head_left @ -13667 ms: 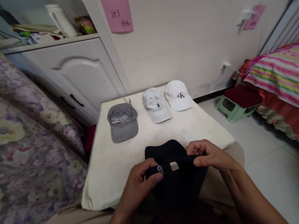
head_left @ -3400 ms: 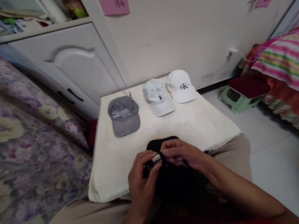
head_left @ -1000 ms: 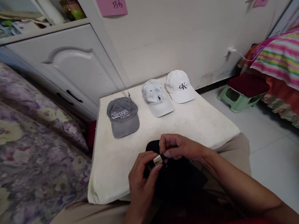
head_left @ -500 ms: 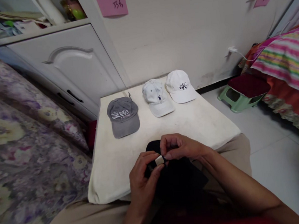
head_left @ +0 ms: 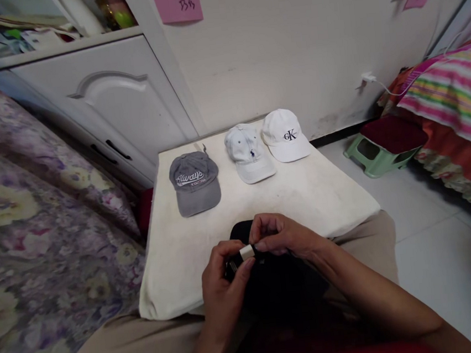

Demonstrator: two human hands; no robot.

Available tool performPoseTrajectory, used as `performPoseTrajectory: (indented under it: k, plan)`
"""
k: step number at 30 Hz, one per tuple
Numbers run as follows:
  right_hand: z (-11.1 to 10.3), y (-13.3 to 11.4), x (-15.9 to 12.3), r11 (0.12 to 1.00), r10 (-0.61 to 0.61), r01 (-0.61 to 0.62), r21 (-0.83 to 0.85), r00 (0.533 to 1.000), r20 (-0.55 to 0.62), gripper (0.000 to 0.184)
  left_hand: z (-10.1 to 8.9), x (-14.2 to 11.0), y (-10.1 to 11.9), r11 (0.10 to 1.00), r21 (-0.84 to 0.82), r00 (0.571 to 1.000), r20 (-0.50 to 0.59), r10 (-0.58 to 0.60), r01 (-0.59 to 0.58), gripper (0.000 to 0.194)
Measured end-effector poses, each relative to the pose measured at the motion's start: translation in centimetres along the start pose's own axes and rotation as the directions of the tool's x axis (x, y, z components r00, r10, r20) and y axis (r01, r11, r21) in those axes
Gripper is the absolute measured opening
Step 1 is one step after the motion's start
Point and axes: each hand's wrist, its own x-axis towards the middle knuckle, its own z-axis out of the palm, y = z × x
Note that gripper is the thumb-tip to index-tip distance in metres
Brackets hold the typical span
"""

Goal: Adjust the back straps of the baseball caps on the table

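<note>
Low over the near edge of the table, my left hand pinches a small pale rectangular piece at the black cap's strap between thumb and fingers. My right hand is closed at the right end of that piece, fingertips pressed together beside it. The black cap lies below both hands, partly over my lap, and much of it is lost in shadow. Whether the pale piece is a label or a buckle is too small to tell.
On the cloth-covered table rest a grey cap, a pale blue cap and a white cap. A floral curtain hangs left. A green stool and a bed stand right; a wall is behind.
The pale piece has shifted slightly left and is more visible between my hands. My left hand has moved a little left with it. The caps on the table stay put.
</note>
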Motion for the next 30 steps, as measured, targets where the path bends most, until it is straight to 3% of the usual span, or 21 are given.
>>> performPoseTrajectory:
  k: [3,11,16,22,26,30]
  plan:
    - [0.3,0.1,0.1,1.000,-0.004,0.004,0.009,1.000,-0.015,0.021,0.1,-0.3,-0.2,0.990,-0.120,0.996,-0.032,-0.078,0.074,0.016]
    - [1.2,-0.1,-0.1,0.992,-0.051,0.045,-0.118,0.998,-0.045,0.018,-0.6,-0.3,0.9,0.967,-0.150,0.977,0.087,-0.195,0.206,0.012]
    - [1.4,-0.3,-0.4,0.981,-0.043,0.024,-0.191,0.994,-0.097,0.013,-0.8,-0.4,0.8,0.881,-0.336,0.942,0.153,-0.298,0.333,0.018]
    - [1.7,-0.2,-0.4,0.994,-0.012,0.002,-0.112,0.996,-0.092,0.015,-1.3,-0.4,0.3,0.796,-0.464,0.921,0.165,-0.352,0.388,0.015]
    - [2.1,-0.3,-0.2,0.988,-0.042,0.028,-0.155,0.995,-0.087,0.015,-1.6,-0.5,0.2,0.742,-0.530,0.907,0.156,-0.390,0.410,0.013]
    - [2.6,-0.1,0.0,0.973,-0.057,0.038,-0.227,0.995,-0.079,0.015,-2.3,-0.9,0.3,0.815,-0.432,0.917,0.085,-0.389,0.385,0.014]
